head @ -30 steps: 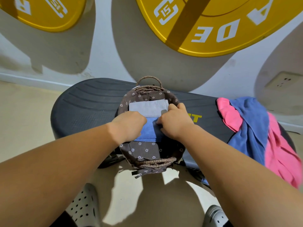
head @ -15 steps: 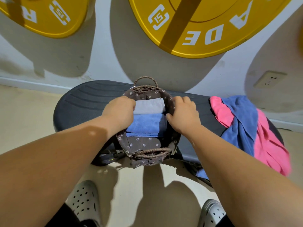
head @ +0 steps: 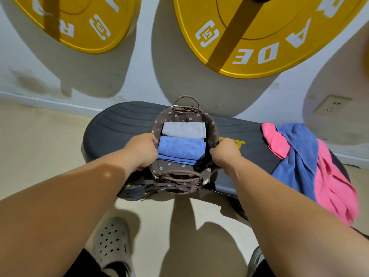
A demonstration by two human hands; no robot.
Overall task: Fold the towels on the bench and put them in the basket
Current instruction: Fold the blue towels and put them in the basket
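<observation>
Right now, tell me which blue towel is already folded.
The blue towel in the basket, a neat stack beside the grey towel. The darker blue towel lies crumpled over the pink towel on the bench.

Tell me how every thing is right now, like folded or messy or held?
basket: upright on the bench, held at both sides.
grey towel: folded, in the basket, far end.
folded blue towel: in the basket, just nearer than the grey one.
left hand: grips the basket's left rim.
right hand: grips its right rim.
pink towel: unfolded, heaped on the bench.
loose blue towel: unfolded, draped over the pink one.
</observation>
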